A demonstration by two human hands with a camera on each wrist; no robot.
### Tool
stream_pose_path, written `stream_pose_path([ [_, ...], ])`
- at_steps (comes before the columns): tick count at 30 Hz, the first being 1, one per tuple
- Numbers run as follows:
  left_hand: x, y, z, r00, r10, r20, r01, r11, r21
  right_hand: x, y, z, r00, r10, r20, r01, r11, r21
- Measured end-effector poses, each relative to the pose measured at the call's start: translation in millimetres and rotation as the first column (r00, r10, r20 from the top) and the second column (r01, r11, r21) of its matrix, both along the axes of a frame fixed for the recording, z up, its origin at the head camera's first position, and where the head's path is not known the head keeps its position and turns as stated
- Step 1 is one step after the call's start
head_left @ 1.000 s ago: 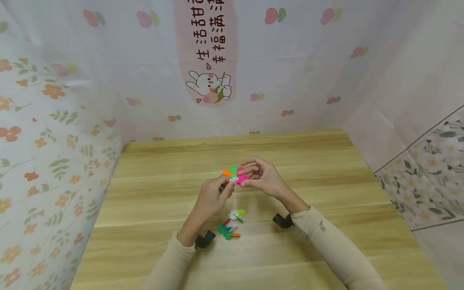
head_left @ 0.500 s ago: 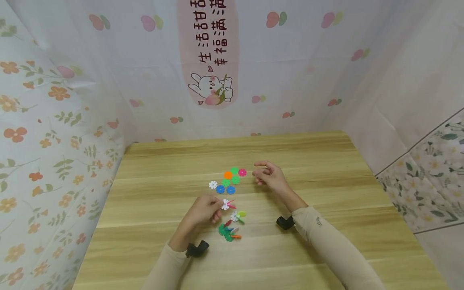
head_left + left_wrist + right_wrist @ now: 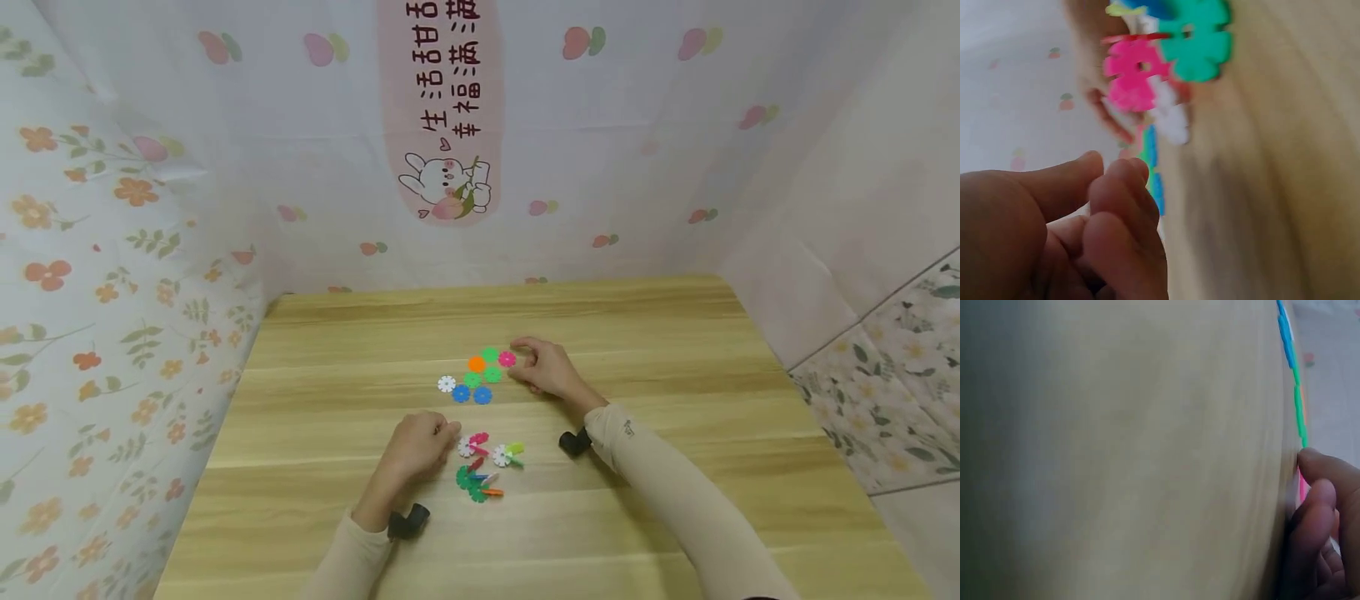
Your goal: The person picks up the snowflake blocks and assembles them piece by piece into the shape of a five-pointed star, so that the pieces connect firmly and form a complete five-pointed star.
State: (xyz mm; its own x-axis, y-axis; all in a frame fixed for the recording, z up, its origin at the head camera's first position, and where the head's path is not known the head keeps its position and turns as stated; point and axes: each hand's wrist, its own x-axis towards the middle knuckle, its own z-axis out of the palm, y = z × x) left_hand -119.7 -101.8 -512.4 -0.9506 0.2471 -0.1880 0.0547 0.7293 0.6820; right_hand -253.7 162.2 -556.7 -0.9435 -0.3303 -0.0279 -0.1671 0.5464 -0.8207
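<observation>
My left hand (image 3: 422,445) rests just left of a white-and-pink cluster of notched snowflake discs (image 3: 468,446), holding nothing. In the left wrist view its fingers (image 3: 1125,219) are loosely bent, apart from that cluster's pink disc (image 3: 1135,74). My right hand (image 3: 549,369) reaches in at the loose pink disc (image 3: 507,359). Its thumb and forefinger are spread beside that disc; in the right wrist view a fingertip (image 3: 1310,456) is close to the flat discs' edge. Left of it lie loose green (image 3: 492,375), orange (image 3: 477,364), blue (image 3: 482,396) and white (image 3: 447,384) discs.
A white cluster with yellow and green discs (image 3: 504,455) stands right of the pink one. Nearer me is a dark green cluster (image 3: 478,492) with blue and orange pieces. The wooden table (image 3: 315,400) meets patterned cloth (image 3: 585,208) at its back and sides.
The hands were together over the discs, then parted. My left hand brought the white-and-pink cluster toward me and let it go beside the others. My right hand has moved left to the pink disc.
</observation>
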Motion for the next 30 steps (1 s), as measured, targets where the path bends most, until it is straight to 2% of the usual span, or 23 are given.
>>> stream_pose_path([
  [6, -4.7, 0.9, 5.6, 0.999, 0.050, -0.011, -0.048, 0.993, 0.111, -1.2, -1.8, 1.2, 0.997, -0.029, -0.069, 0.037, 0.992, 0.125],
  [11, -7.5, 4.0, 5.0, 0.999, 0.047, 0.000, -0.047, 0.980, 0.195, 1.0, -5.7, 0.2, 0.988, -0.010, -0.156, 0.044, 0.975, 0.216],
  [13, -8.1, 6.2, 3.8, 0.999, 0.042, -0.014, -0.038, 0.979, 0.199, 2.3, -6.7, 0.2, 0.983, -0.012, -0.181, 0.058, 0.966, 0.251],
  [17, -10.7, 13.6, 4.1, 0.997, 0.054, -0.056, -0.043, 0.981, 0.189, 11.3, -6.9, 4.8, 0.972, -0.034, -0.232, 0.081, 0.977, 0.197],
  [19, -12.7, 17.1, 5.7, 0.995, 0.076, -0.060, -0.061, 0.974, 0.218, 20.7, -9.6, 11.2, 0.962, -0.013, -0.273, 0.047, 0.991, 0.121],
  [21, -14.5, 20.1, 8.2, 0.994, 0.106, -0.035, -0.091, 0.952, 0.291, 33.0, -15.3, 21.7, 0.943, 0.045, -0.329, -0.026, 0.998, 0.061],
  [24, -17.9, 24.8, 11.8, 0.991, 0.134, 0.011, -0.126, 0.896, 0.426, 50.3, -26.7, 39.9, 0.899, 0.169, -0.405, -0.165, 0.985, 0.044],
  [27, -20.7, 31.6, 18.3, 0.990, 0.134, 0.044, -0.137, 0.838, 0.527, 61.4, -34.5, 55.7, 0.839, 0.261, -0.478, -0.260, 0.963, 0.069],
  [30, -23.4, 38.0, 24.4, 0.992, 0.118, 0.052, -0.127, 0.807, 0.576, 64.8, -37.2, 65.3, 0.770, 0.303, -0.562, -0.299, 0.949, 0.102],
])
